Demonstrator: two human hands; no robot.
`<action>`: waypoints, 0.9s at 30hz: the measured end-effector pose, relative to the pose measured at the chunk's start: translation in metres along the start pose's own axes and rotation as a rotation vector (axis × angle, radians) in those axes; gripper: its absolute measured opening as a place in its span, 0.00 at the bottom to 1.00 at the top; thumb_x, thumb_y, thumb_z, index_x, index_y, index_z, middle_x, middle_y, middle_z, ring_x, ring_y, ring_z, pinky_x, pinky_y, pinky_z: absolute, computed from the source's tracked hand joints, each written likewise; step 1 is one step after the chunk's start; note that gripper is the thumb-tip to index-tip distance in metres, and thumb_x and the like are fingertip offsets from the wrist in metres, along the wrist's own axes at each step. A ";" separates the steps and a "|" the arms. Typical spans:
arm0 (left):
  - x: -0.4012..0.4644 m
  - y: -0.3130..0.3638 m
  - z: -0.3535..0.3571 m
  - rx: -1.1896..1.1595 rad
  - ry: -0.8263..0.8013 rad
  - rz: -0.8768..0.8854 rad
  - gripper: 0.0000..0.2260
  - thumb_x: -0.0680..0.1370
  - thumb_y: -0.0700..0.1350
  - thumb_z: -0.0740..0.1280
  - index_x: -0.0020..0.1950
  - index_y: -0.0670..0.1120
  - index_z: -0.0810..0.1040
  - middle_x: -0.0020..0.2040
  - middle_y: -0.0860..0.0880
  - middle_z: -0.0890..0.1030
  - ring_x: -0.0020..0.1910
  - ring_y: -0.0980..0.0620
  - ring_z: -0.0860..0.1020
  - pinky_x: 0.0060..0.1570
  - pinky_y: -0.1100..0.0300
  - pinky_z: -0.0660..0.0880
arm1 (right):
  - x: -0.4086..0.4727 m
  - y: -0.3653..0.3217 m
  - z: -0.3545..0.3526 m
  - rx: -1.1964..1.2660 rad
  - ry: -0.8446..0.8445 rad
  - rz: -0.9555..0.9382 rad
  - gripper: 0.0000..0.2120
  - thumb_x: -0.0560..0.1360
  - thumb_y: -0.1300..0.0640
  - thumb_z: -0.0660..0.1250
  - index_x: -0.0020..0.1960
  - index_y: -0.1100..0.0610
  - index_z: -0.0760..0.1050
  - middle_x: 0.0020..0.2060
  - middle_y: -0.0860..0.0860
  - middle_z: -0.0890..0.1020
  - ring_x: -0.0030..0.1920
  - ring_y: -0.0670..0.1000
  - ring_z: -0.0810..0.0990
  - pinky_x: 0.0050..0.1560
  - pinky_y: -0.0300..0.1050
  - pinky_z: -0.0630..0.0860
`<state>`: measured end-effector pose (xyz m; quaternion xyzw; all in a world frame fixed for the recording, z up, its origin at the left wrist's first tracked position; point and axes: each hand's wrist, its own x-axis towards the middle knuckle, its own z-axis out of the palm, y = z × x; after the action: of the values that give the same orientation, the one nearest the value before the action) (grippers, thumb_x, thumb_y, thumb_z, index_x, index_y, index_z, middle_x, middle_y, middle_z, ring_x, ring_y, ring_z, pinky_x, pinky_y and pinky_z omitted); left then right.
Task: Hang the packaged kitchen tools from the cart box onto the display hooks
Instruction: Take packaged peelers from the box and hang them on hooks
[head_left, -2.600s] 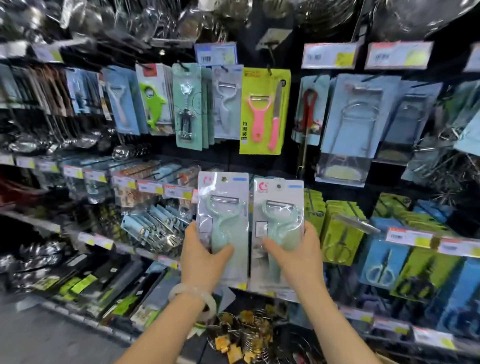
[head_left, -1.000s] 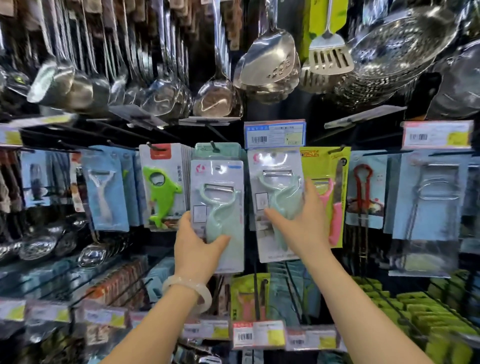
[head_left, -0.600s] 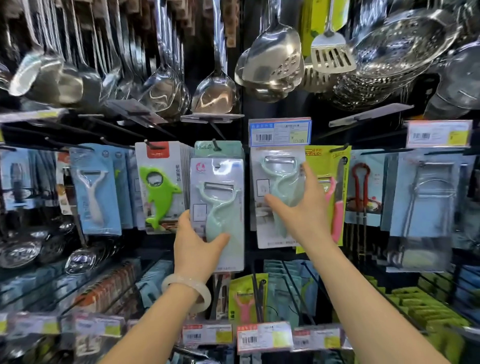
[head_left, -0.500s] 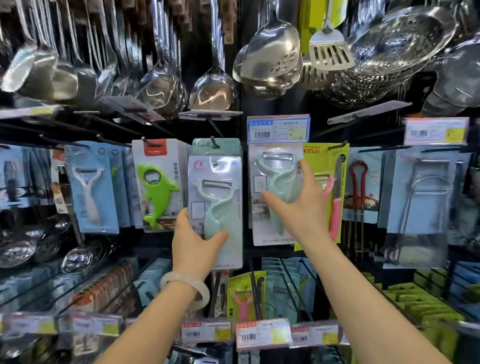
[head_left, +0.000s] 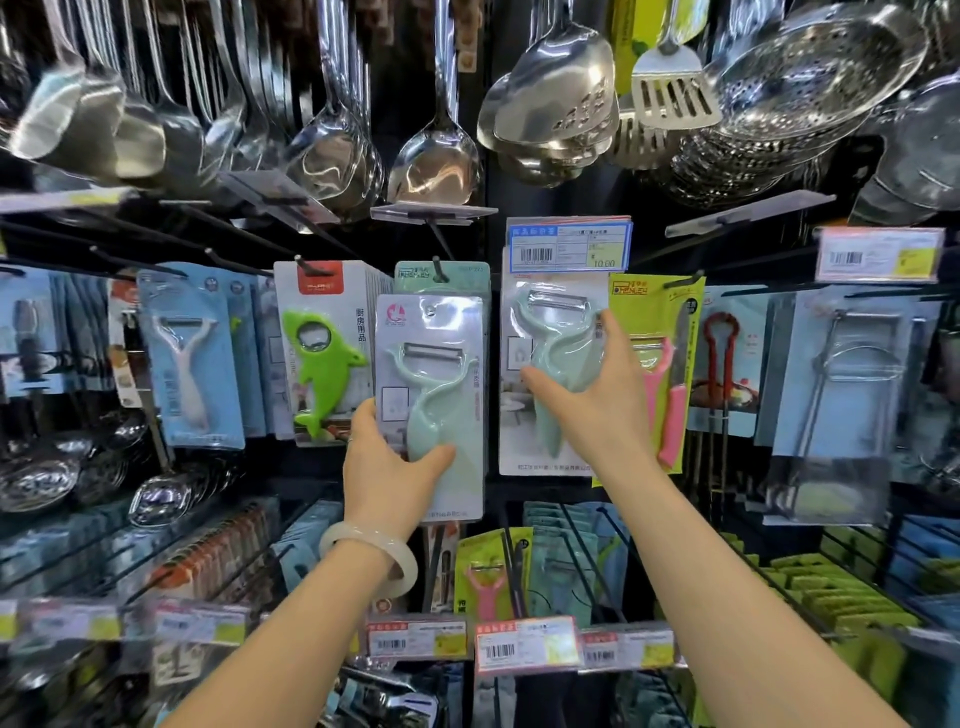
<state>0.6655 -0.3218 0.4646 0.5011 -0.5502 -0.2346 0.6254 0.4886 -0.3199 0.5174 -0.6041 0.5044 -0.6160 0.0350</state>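
I hold two blister packs, each with a mint-green peeler. My left hand (head_left: 387, 470) grips the lower part of the left peeler pack (head_left: 434, 374), which stands in front of a teal pack on a display hook (head_left: 439, 267). My right hand (head_left: 597, 405) grips the right peeler pack (head_left: 545, 364), raised higher, its top edge tucked under the blue-framed price tag (head_left: 569, 244). The hook behind that tag is hidden. The cart box is out of view.
Steel ladles (head_left: 431, 156), slotted spoons and strainers (head_left: 810, 78) hang overhead. A green dolphin opener pack (head_left: 324, 358) hangs at left, a yellow-green pack with a pink peeler and knife (head_left: 660, 374) at right. More packs and price tags (head_left: 524, 647) line the hooks below.
Both hands lifted the packs from the lower shelf row up to the upper hook row. In the last half second the right pack rose slightly, up under the price tag.
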 end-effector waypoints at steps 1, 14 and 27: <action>0.000 0.000 0.000 -0.004 0.000 -0.002 0.42 0.69 0.44 0.76 0.76 0.46 0.55 0.68 0.46 0.69 0.64 0.45 0.70 0.63 0.45 0.71 | 0.000 0.000 0.000 -0.004 0.000 0.003 0.45 0.68 0.46 0.74 0.76 0.50 0.52 0.74 0.48 0.61 0.74 0.50 0.58 0.73 0.52 0.59; -0.001 0.001 -0.005 -0.021 0.013 0.008 0.41 0.69 0.40 0.76 0.75 0.45 0.56 0.45 0.58 0.69 0.51 0.50 0.73 0.53 0.54 0.74 | 0.005 0.003 0.002 -0.004 0.006 0.046 0.43 0.68 0.46 0.73 0.76 0.50 0.54 0.72 0.51 0.64 0.72 0.52 0.62 0.70 0.53 0.63; -0.001 0.000 0.001 -0.036 -0.015 -0.002 0.41 0.70 0.40 0.75 0.76 0.45 0.55 0.48 0.56 0.67 0.50 0.53 0.70 0.52 0.59 0.69 | 0.023 0.014 0.011 -0.384 -0.157 0.127 0.41 0.73 0.43 0.68 0.77 0.52 0.50 0.71 0.61 0.58 0.70 0.62 0.64 0.66 0.55 0.67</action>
<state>0.6646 -0.3212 0.4645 0.4884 -0.5501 -0.2492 0.6299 0.4829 -0.3479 0.5213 -0.6129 0.6452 -0.4561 -0.0031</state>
